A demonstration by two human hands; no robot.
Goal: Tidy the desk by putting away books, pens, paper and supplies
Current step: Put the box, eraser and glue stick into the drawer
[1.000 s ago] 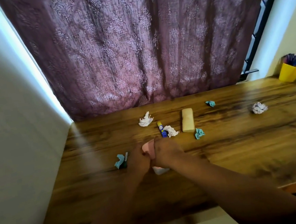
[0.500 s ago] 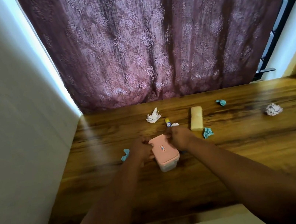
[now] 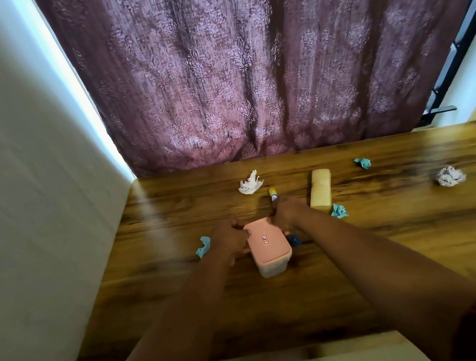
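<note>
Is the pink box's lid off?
No, the pink lid sits closed on the box, with the left hand and right hand at its sides.

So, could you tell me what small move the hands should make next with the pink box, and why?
Probably lift the lid off. Both hands, left and right, grip the far end of the pink box, whose lid looks shut, while paper scraps and a glue stick lie loose on the desk.
</note>
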